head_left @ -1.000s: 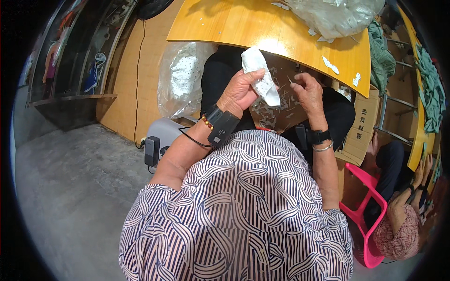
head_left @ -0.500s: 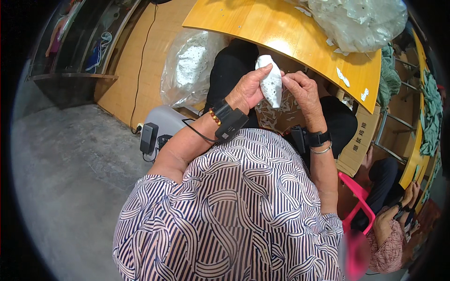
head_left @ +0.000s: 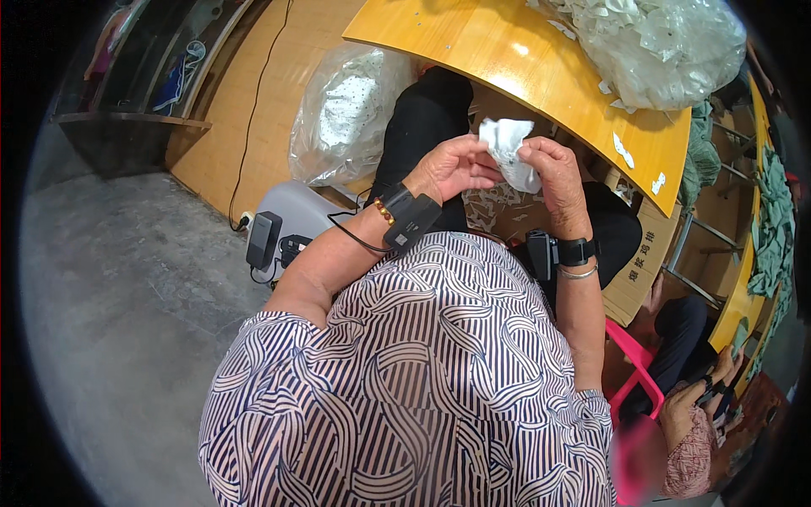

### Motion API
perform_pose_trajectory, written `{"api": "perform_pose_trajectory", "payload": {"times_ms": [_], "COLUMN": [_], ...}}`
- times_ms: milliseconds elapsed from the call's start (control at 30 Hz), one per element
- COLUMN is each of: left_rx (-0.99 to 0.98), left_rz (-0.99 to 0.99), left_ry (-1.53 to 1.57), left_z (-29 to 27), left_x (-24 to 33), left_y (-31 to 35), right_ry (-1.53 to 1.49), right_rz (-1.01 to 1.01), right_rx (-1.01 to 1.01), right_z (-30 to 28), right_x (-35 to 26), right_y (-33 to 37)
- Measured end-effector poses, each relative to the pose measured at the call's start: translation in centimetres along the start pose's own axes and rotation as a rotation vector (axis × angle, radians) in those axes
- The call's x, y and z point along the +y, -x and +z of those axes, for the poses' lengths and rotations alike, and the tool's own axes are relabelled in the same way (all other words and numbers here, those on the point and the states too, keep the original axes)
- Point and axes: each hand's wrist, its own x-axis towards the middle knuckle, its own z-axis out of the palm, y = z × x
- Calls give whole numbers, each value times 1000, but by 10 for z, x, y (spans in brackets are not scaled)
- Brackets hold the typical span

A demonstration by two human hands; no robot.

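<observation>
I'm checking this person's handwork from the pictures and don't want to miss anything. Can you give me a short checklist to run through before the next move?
1. Right hand grips the cloth: ok, thumb and fingers pinch its right side.
2. Left hand grips the cloth: cannot tell; its fingertips are at the left edge, but a firm hold doesn't show.
3. Cloth lies smooth: not ok, it looks bunched and creased.
4. Cloth off the table: ok, it is held in front of the near edge.
5. Table free of scraps: not ok, white pieces lie near its edge.
6. Underside of the cloth checked: cannot tell, it is hidden.
</observation>
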Motion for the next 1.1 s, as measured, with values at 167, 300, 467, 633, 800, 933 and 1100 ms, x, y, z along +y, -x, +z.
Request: {"api": "perform_pose_trajectory", "payload": {"times_ms": [167,300,467,633,800,933,1100], "left_rx": [53,-8,-54,-189,-109,16,310], "left_rz": [-81,77,118,45,133,373,559], "left_ry": [140,217,157,285,203,298,397], "left_z": [9,-4,-5,-3,-11,-55,-147], "left_x": [-5,-10,1,-1,-3,46,106], "left_y": [-7,-15,-10,-1,4,12,23], "right_ry": [151,99,-157,-54,55,65,84], "right_rz": [11,-25,96,94,79,91,68], "right_rx": [-86,-88,27,-61,-181,-122,-157], "right_z": [7,5,-5,2,14,17,24], "right_x": [-2,1,9,12,4,-2,-4], "right_y": [7,7,2,-5,-10,-9,-11]}}
